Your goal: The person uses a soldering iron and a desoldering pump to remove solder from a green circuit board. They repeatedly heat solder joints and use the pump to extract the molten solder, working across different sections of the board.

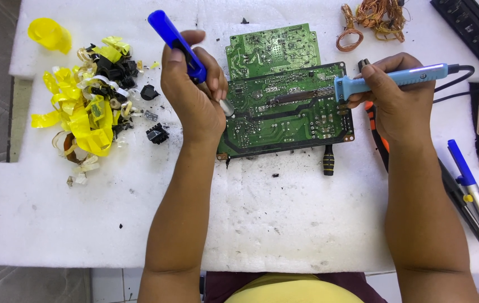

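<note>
On the white foam sheet (262,219) that covers the work surface, a green circuit board (290,115) lies flat between the two hands, its solder side up, with a second green board (273,50) partly under its far edge. At far left sits a heap of yellow tape scraps (82,112) mixed with small black parts (157,133), and coils of copper wire (374,17) lie at the far edge.

The left hand (194,95) is closed around a blue desoldering pump (178,42), its tip at the board's left edge. The right hand (396,101) is closed around a light-blue soldering iron (391,79), its tip resting on the board. A blue-handled tool (472,188) lies at right.
</note>
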